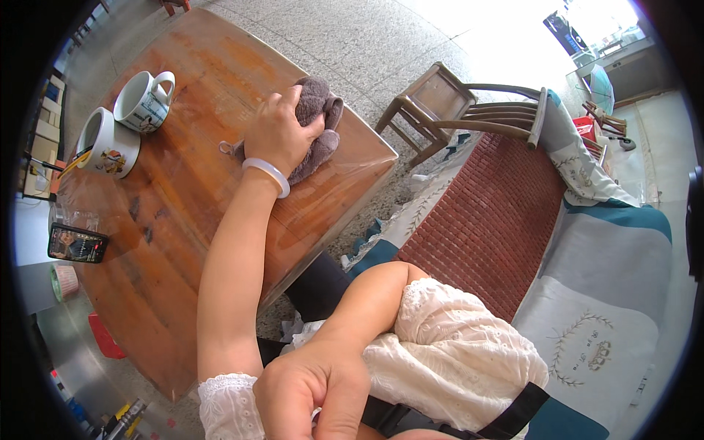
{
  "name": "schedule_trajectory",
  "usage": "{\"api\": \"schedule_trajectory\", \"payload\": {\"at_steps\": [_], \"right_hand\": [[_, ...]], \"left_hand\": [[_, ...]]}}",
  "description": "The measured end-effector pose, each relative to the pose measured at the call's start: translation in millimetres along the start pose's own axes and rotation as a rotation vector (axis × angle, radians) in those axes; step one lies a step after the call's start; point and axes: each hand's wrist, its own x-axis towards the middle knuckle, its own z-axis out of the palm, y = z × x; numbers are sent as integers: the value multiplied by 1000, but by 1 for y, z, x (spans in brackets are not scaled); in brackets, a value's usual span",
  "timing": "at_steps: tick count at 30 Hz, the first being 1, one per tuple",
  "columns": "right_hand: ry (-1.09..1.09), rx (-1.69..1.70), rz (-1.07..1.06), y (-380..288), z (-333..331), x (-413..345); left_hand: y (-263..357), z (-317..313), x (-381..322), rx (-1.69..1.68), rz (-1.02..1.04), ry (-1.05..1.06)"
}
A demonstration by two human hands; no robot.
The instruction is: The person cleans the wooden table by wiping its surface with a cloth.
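Observation:
My left hand (283,129), with a pale bangle (269,175) on the wrist, grips a bunched brown-grey terry cloth (316,148). The cloth rests on the wooden table (209,220) near its far right corner, and a small loop (225,147) sticks out left of the hand. My right hand (313,385) is bent back close to my chest, with the fingers curled. Its fingertips are cut off by the bottom edge, so whether it pinches anything cannot be told.
Two white printed mugs (144,102) (109,144) stand at the table's left, the nearer holding pens. A phone (78,243) with a lit screen leans by a clear container. To the right are a wooden chair (434,99) and a sofa with a red-brown mat (484,220).

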Motion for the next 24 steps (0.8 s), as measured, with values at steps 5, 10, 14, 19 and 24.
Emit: {"api": "schedule_trajectory", "payload": {"at_steps": [5, 10, 14, 19, 24], "right_hand": [[-39, -99, 15, 6, 6, 4], [-230, -218, -57, 3, 19, 20], [-253, -226, -37, 14, 27, 25], [-259, -254, -52, 23, 32, 25], [-260, -233, -42, 26, 30, 17]], "left_hand": [[-2, 5, 4, 21, -2, -43], [1, -9, -13, 28, -15, -104], [0, -22, -50, -37, 59, -69], [5, -55, -96, -162, 44, -155], [5, -67, -115, -152, 56, -129]]}}
